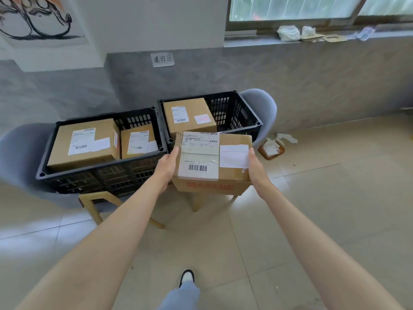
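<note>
I hold a brown cardboard parcel [232,175] with white shipping labels and a barcode out in front of me, between both hands. My left hand [166,166] grips its left side, my right hand [254,166] its right side, fingers going under the box. The parcel hovers in front of the right black plastic crate [243,113], which contains one labelled box [190,117]. The left black crate [100,175] contains a large box [85,144] and a smaller box [138,143].
Both crates sit on grey chairs [263,104] with wooden legs against a grey wall that carries a handwritten paper sign [162,59]. A small tray with paper scraps [271,149] lies on the tiled floor at right. My shoe [186,277] is below.
</note>
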Available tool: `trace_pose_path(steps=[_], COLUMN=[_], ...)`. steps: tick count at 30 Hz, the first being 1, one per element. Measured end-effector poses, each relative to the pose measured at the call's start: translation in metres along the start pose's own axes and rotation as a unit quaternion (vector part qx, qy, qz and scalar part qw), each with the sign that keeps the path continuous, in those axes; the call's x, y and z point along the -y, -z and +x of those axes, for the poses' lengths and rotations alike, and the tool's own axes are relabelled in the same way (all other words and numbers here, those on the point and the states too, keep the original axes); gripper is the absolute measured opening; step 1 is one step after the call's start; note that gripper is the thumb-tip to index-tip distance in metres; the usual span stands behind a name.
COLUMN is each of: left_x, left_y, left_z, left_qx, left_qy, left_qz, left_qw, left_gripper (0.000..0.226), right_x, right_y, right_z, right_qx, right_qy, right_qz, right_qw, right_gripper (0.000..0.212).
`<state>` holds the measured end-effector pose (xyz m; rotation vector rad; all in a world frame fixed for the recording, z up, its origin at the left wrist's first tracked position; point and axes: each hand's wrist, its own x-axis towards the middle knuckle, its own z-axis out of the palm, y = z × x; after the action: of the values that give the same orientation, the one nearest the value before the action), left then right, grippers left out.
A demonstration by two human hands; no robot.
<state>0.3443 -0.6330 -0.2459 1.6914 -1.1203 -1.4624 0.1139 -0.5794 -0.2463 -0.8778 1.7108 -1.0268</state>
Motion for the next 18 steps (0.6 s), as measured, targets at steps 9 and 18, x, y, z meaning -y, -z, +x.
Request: trace_pose_path(steps=[9, 18], left_x=[-0.055, -0.088], left_y=[0.0, -0.042], left_z=[0.086, 0.143], left_qx=[0.05, 0.092], left_qy=[-0.016, -0.025], left_qz=[0.048, 0.054], left_qw=[0.997, 0.994], left_gripper=[0.06, 0.051], right_x=[0.035, 0.047], right_y=[-0.01, 0.011], right_z=[0.061, 0.121], right_qx=[-0.05, -0.071], right_qy=[0.011, -0.006], right_qz=[0.009, 0.006], right_qw=[0.999, 0.997], right_gripper=[0.041, 0.04])
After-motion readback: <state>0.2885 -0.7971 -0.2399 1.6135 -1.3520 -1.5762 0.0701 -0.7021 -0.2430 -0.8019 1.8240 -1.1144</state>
